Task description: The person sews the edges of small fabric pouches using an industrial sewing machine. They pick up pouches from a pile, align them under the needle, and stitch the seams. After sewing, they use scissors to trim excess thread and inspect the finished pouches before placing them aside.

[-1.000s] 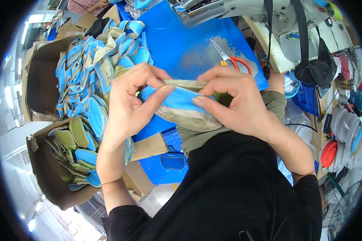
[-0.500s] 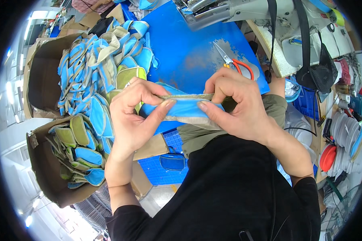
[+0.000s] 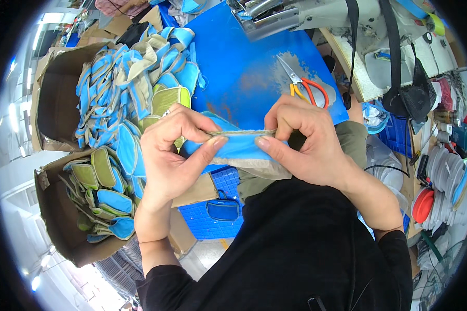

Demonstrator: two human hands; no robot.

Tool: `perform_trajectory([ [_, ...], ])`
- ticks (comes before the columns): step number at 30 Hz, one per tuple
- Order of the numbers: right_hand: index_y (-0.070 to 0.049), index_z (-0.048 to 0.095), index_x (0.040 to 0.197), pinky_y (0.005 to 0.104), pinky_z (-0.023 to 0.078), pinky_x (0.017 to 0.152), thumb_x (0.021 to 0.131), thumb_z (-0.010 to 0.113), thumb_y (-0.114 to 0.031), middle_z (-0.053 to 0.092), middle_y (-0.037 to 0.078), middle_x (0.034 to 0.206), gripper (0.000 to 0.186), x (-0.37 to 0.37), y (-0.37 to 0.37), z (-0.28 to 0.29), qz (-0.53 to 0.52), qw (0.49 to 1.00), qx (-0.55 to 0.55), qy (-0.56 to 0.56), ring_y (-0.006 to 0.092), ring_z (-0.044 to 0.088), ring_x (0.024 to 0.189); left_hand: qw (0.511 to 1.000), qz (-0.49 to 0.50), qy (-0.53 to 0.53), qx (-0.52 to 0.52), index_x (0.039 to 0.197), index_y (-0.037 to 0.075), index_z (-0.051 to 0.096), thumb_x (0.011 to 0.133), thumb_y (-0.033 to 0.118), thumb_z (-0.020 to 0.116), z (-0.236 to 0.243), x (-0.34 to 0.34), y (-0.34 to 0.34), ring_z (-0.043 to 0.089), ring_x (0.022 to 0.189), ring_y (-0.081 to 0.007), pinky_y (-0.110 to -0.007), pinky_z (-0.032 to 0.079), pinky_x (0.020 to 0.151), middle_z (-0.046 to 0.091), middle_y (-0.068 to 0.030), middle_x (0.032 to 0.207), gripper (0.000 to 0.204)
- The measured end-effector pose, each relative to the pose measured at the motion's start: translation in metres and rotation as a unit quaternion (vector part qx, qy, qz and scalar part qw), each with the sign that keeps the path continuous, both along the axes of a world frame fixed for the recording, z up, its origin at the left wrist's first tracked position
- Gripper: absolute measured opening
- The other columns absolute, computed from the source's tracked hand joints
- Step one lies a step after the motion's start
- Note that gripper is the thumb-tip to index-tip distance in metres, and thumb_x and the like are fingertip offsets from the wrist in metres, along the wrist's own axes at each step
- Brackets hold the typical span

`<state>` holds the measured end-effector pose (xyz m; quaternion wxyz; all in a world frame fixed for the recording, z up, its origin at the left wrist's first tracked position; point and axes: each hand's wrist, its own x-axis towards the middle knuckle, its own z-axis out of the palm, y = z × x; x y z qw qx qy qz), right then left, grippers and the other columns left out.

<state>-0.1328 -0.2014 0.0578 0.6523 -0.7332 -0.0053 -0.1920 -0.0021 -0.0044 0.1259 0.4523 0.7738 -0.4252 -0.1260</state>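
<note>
Between my two hands a blue fabric piece with beige edging [image 3: 238, 146] is stretched out above my lap. My left hand [image 3: 174, 147] pinches its left end between thumb and fingers. At the other end my right hand [image 3: 306, 142] grips the same edge, thumb in front and fingers bent behind. A beige flap hangs from the piece's lower side. Just beyond my right hand, scissors with orange and red handles [image 3: 310, 92] lie on the blue tabletop [image 3: 223, 57]. Left of my left hand are green mesh pieces [image 3: 170, 99].
A heap of blue and beige fabric pieces [image 3: 117, 78] covers the table's left side. Below it, a cardboard box [image 3: 62, 217] holds green and blue pouches. A sewing machine [image 3: 316, 15] stands at the far right. White discs [image 3: 446, 168] hang on the right.
The thumbs have moved slightly apart along the piece, and its beige flap hangs a little lower. My right hand has shifted slightly down, and both hands keep their hold.
</note>
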Motion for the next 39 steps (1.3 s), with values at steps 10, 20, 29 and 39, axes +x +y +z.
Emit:
perform_trajectory([
  [10, 0.0, 0.065, 0.085, 0.0309, 0.046, 0.06, 0.085, 0.073, -0.007, 0.065, 0.008, 0.077, 0.011, 0.003, -0.007, 0.02, 0.031, 0.993, 0.047, 0.105, 0.016, 0.062, 0.07, 0.996, -0.06, 0.012, 0.059, 0.071, 0.003, 0.06, 0.074, -0.005, 0.08, 0.015, 0.02, -0.018, 0.063, 0.077, -0.0149, -0.028, 0.048, 0.07, 0.069, -0.0085, 0.082, 0.021],
  [20, 0.0, 0.071, 0.095, 0.0232, 0.04, 0.052, 0.089, 0.072, -0.007, 0.064, -0.001, 0.067, 0.009, 0.011, -0.018, 0.026, 0.131, 0.965, 0.119, 0.195, 0.0029, 0.054, 0.059, 0.958, -0.156, 0.192, 0.146, 0.073, 0.004, 0.06, 0.079, 0.004, 0.083, 0.03, 0.067, -0.046, 0.065, 0.081, -0.0111, -0.026, 0.052, 0.073, 0.07, -0.0081, 0.088, 0.024],
  [29, 0.0, 0.071, 0.095, 0.0205, 0.045, 0.061, 0.091, 0.073, -0.008, 0.068, -0.001, 0.077, 0.009, 0.021, -0.017, 0.02, 0.115, 0.945, 0.249, 0.177, 0.002, 0.058, 0.069, 0.94, -0.208, 0.215, 0.161, 0.074, 0.005, 0.056, 0.079, -0.003, 0.081, 0.031, 0.095, -0.069, 0.066, 0.084, -0.012, -0.026, 0.052, 0.073, 0.07, -0.008, 0.088, 0.026],
  [39, 0.003, 0.07, 0.103, 0.024, 0.051, 0.069, 0.091, 0.072, -0.006, 0.072, 0.006, 0.091, 0.016, 0.061, -0.032, 0.021, 0.079, 0.895, 0.4, 0.181, 0.0077, 0.064, 0.078, 0.94, -0.228, 0.197, 0.159, 0.089, 0.001, 0.067, 0.082, 0.007, 0.082, 0.024, 0.151, -0.1, 0.064, 0.088, -0.0133, -0.029, 0.052, 0.077, 0.069, -0.0079, 0.092, 0.017],
])
